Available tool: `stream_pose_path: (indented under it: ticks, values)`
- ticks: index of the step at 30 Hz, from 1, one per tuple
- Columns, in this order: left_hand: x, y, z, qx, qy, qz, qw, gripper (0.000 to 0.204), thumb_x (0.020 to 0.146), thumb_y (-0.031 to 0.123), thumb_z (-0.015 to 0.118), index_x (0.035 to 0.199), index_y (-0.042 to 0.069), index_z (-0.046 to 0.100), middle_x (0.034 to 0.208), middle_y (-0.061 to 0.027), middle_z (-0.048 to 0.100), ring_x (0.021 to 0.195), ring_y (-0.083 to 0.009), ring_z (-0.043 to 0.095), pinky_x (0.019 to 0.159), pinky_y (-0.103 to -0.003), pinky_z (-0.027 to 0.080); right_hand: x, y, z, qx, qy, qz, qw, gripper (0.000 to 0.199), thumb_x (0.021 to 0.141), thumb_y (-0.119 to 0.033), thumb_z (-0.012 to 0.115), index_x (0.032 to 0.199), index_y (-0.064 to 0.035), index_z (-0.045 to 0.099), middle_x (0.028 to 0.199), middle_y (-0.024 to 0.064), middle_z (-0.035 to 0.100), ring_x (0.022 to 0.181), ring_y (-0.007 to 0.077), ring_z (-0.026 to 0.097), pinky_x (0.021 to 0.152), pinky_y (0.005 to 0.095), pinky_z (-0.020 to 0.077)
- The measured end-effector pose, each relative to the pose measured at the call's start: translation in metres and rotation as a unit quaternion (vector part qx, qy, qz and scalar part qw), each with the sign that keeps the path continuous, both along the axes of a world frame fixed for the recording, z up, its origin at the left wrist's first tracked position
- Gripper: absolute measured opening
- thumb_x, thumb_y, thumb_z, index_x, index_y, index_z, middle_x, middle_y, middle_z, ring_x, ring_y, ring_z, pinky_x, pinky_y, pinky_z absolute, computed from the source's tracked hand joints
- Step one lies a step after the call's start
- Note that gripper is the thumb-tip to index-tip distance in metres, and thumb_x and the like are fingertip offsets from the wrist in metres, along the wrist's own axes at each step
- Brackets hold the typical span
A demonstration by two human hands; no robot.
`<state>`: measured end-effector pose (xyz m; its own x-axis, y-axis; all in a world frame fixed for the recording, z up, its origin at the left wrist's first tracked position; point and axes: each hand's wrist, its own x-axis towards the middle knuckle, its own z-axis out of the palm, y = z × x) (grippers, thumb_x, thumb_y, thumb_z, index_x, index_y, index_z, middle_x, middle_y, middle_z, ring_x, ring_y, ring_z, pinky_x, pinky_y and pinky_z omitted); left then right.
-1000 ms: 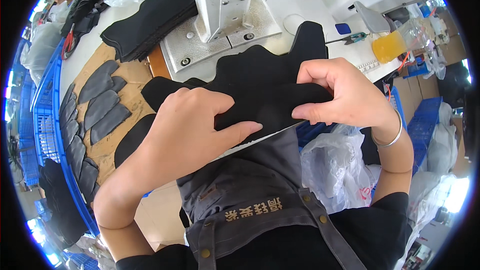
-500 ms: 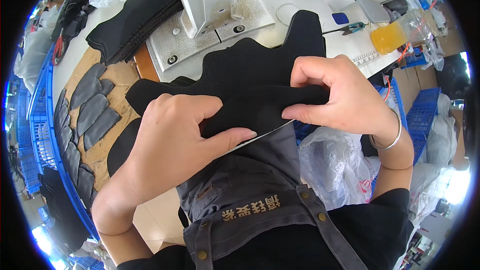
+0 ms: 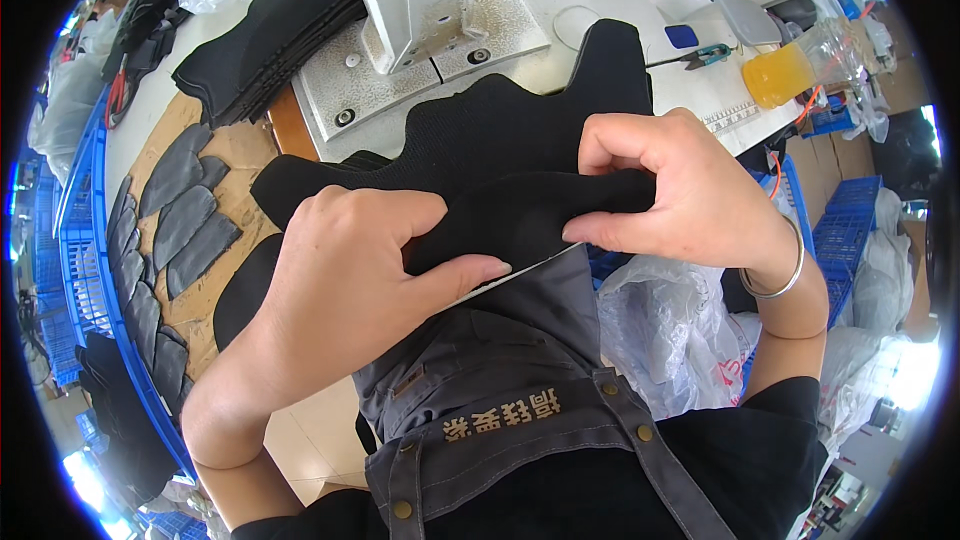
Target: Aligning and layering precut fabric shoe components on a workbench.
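A black knitted fabric piece [image 3: 500, 145] with a wavy edge lies over the front of the sewing machine table. My left hand [image 3: 350, 270] pinches its near folded edge from the left, thumb pointing right. My right hand [image 3: 680, 190] pinches the same folded edge from the right, a metal bangle on its wrist. Both hands hold the fabric just above my grey apron [image 3: 500, 380].
The grey base of a sewing machine [image 3: 430, 30] stands behind the fabric. A stack of black pieces [image 3: 270, 50] lies at its left. Several dark grey cut shapes [image 3: 180, 220] rest on a cardboard sheet. A blue crate [image 3: 75, 270] is far left, an orange bottle [image 3: 785, 70] right.
Both hands and the fabric have stayed together while the view shifted; my left fingers have curled tighter over the folded edge.
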<state>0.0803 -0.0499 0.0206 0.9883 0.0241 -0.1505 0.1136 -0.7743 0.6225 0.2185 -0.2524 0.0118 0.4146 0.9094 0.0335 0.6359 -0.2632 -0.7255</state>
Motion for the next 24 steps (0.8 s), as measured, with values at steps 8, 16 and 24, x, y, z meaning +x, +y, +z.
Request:
stream_pose_path:
  ticks: [8,16,24]
  values:
    - [-0.003,0.005,0.005,0.017,-0.039,-0.009,0.999,0.047,0.073,0.024,0.081,0.059,-0.001,0.043,0.047,-0.0093,0.037,0.044,-0.0136,0.028,0.042,-0.030,0.026,-0.005,0.021,0.021,-0.136,-0.093,0.005,0.986,0.043,0.063,-0.029,0.081,0.075,0.0009,0.052,0.062,0.0173,0.049,0.057,0.0340,0.048,0.053,0.0379,0.0376]
    - [-0.012,0.024,0.006,-0.033,-0.001,-0.025,0.999,0.033,0.078,0.018,0.076,0.063,0.002,0.050,0.048,-0.0050,0.048,0.041,-0.0134,0.041,0.044,-0.026,0.032,-0.007,0.022,0.019,-0.170,-0.085,-0.019,0.982,0.052,0.058,-0.027,0.083,0.070,-0.0014,0.040,0.061,0.0128,0.034,0.057,0.0275,0.030,0.052,0.0355,0.0300]
    - [-0.011,0.030,0.005,-0.090,0.027,-0.029,0.995,0.033,0.078,0.021,0.077,0.064,0.003,0.053,0.048,-0.0051,0.050,0.041,-0.0148,0.043,0.045,-0.026,0.033,-0.008,0.023,0.017,-0.180,-0.097,-0.024,0.979,0.052,0.055,-0.029,0.084,0.073,-0.0010,0.043,0.064,0.0126,0.040,0.060,0.0278,0.034,0.055,0.0337,0.0349]
